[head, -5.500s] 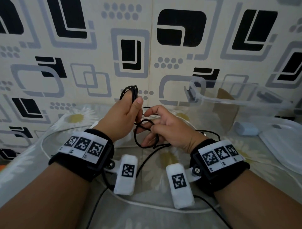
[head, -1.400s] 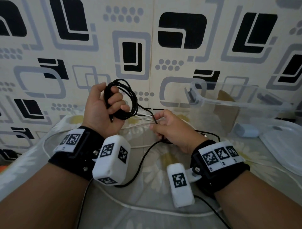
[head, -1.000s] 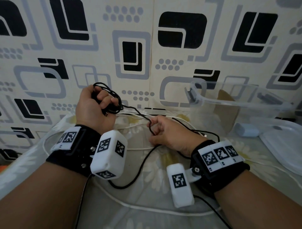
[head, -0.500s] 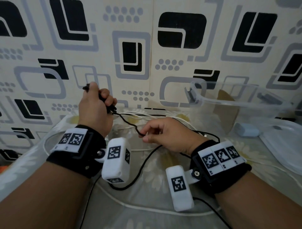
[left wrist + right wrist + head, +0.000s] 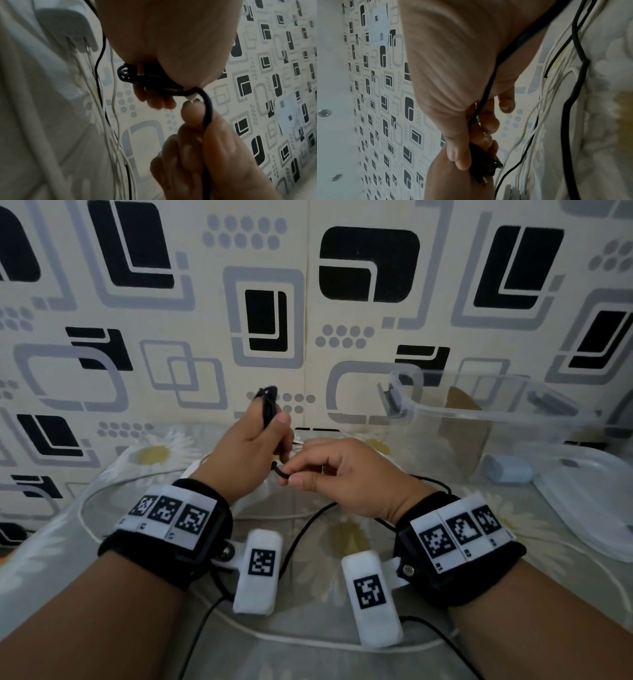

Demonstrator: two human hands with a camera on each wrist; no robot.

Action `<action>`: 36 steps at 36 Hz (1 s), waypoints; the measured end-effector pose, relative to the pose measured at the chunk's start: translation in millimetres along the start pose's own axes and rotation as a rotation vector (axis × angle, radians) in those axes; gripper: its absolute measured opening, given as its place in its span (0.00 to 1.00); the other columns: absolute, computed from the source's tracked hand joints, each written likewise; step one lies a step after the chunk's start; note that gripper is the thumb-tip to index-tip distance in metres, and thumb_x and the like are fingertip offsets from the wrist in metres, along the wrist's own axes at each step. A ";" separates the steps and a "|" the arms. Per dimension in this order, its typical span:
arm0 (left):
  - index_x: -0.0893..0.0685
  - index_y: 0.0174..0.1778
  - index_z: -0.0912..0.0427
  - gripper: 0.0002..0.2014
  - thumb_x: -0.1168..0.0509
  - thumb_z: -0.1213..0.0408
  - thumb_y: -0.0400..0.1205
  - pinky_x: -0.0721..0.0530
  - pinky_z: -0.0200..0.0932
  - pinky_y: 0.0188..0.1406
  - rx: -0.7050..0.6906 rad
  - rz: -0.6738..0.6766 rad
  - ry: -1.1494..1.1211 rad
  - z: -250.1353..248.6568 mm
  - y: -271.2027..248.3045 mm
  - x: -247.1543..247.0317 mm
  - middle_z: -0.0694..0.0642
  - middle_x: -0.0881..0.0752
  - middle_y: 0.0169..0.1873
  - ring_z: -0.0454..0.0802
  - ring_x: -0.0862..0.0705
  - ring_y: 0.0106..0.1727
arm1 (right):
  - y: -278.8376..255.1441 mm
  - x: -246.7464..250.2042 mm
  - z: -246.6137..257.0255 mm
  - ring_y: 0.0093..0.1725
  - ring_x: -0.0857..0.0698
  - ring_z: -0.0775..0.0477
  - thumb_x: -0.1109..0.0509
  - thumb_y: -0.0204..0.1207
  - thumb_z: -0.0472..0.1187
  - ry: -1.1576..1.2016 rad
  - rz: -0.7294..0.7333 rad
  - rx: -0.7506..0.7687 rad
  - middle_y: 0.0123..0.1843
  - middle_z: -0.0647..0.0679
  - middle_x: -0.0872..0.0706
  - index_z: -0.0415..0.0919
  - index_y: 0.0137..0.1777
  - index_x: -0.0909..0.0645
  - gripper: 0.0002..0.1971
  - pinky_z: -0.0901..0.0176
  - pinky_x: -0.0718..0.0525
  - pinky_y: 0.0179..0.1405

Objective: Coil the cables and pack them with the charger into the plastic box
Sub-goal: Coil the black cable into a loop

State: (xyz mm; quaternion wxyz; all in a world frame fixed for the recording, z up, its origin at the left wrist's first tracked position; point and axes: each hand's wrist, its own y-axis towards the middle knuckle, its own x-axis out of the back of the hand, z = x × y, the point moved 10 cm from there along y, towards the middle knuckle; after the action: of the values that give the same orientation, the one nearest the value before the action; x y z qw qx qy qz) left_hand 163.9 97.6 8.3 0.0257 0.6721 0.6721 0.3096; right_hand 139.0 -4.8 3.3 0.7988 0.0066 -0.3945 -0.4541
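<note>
My left hand (image 5: 270, 424) grips a small bundle of coiled black cable (image 5: 268, 405), which sticks up above the thumb. My right hand (image 5: 291, 475), just to its right, pinches the free run of the same cable (image 5: 279, 470) between thumb and forefinger. The left wrist view shows the coil (image 5: 145, 79) under the left palm and the strand (image 5: 207, 111) running through the right hand's fingers (image 5: 193, 129). A white charger (image 5: 68, 33) with metal prongs lies on the cloth below. The clear plastic box (image 5: 479, 409) stands open at the right.
White cables (image 5: 308, 642) and more black cable (image 5: 301, 535) loop across the daisy-print cloth (image 5: 342, 659) under my wrists. The box's lid (image 5: 589, 501) lies at the far right, with a pale blue object (image 5: 507, 469) beside it. A patterned wall (image 5: 308, 302) stands close behind.
My left hand has swung right and turned knuckles up, bringing the bundle beside the right hand. The stretch of black cable between the hands has shortened to a small bend.
</note>
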 end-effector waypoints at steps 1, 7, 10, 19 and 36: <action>0.27 0.43 0.57 0.11 0.46 0.57 0.89 0.20 0.44 0.45 0.002 0.016 0.017 0.9 -0.5 -1.5 0.50 0.17 0.31 0.48 0.19 0.37 | -0.2 0.5 0.3 0.50 0.12 0.49 0.27 0.77 0.36 0.020 -0.007 0.002 0.48 0.48 0.09 0.38 0.53 0.11 0.07 0.52 0.16 0.58; 0.28 0.46 0.64 0.13 0.45 0.57 0.89 0.25 0.41 0.30 0.069 0.112 -0.008 8.2 -2.2 -12.1 0.48 0.21 0.22 0.47 0.26 0.25 | -4.7 5.2 3.8 0.33 0.17 0.72 0.33 0.80 0.29 0.196 -0.017 -0.008 0.44 0.51 0.13 0.30 0.55 0.14 0.08 0.80 0.23 0.38; 0.27 0.40 0.58 0.19 0.47 0.46 0.87 0.29 0.39 0.30 0.109 0.157 -0.050 14.4 -2.4 -15.6 0.46 0.23 0.22 0.45 0.28 0.25 | -3.2 5.3 0.1 0.26 0.21 0.68 0.33 0.81 0.30 0.213 -0.029 -0.044 0.40 0.54 0.14 0.30 0.54 0.14 0.08 0.79 0.26 0.30; 0.22 0.52 0.48 0.36 0.35 0.22 0.62 0.18 0.61 0.57 0.037 0.386 0.232 15.5 -5.9 -33.6 0.51 0.14 0.44 0.53 0.15 0.48 | -4.5 20.1 -18.9 0.26 0.25 0.63 0.28 0.76 0.29 0.335 -0.076 -0.156 0.31 0.54 0.17 0.40 0.47 0.13 0.07 0.75 0.27 0.30; 0.27 0.35 0.58 0.18 0.45 0.52 0.87 0.34 0.32 0.23 0.203 0.474 -0.063 16.0 -17.3 -46.6 0.44 0.31 0.22 0.41 0.34 0.23 | -2.7 37.8 -31.0 0.25 0.29 0.53 0.33 0.77 0.23 0.537 -0.134 -0.150 0.43 0.32 0.18 0.40 0.43 0.27 0.12 0.67 0.27 0.26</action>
State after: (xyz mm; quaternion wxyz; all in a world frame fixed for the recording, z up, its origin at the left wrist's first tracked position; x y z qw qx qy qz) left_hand 160.2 62.5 -30.1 -0.0940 0.8192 0.5225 0.2170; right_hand 167.2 -44.8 4.6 0.8411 0.0935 -0.1330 -0.5159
